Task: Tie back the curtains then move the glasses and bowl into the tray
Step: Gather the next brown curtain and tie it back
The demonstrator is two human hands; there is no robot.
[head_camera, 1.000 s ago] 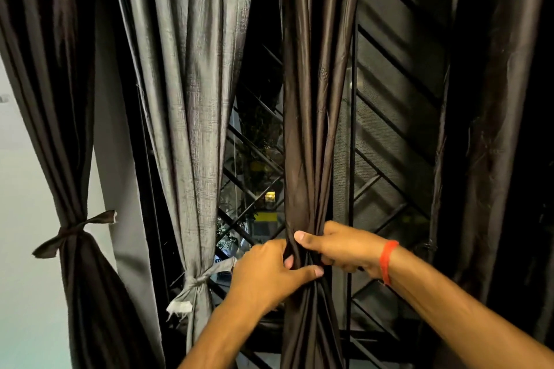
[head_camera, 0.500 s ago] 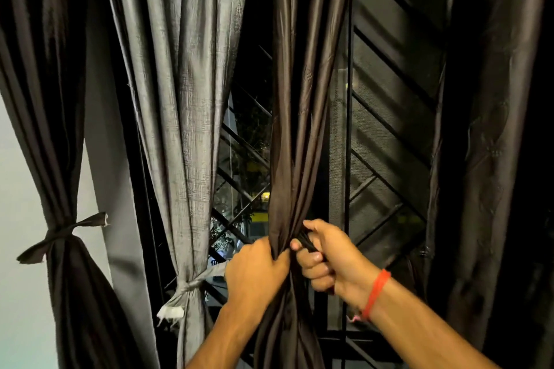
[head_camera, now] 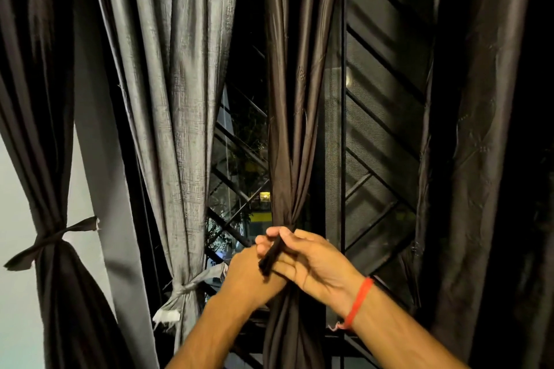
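A dark brown curtain (head_camera: 295, 117) hangs in the middle, gathered into a narrow bunch at hand height. My right hand (head_camera: 311, 263) pinches a dark tie strip (head_camera: 271, 255) that runs back to the gathered spot. My left hand (head_camera: 250, 274) sits below and left of it, partly hidden behind the right hand; its fingers cannot be seen. To the left, a grey curtain (head_camera: 177, 99) is tied with a grey band (head_camera: 192, 284). At the far left, a dark curtain (head_camera: 39, 99) is tied with a dark band (head_camera: 54, 238). No glasses, bowl or tray are in view.
A window with a black diagonal metal grille (head_camera: 386, 129) lies behind the curtains. Another dark curtain (head_camera: 485, 144) hangs loose at the right. A pale wall (head_camera: 15, 189) shows at the far left.
My right hand has let go of the bunched fabric and drawn the tie strip out toward the lower left. My left hand has dropped slightly, off the bunch. The view has tilted a little.
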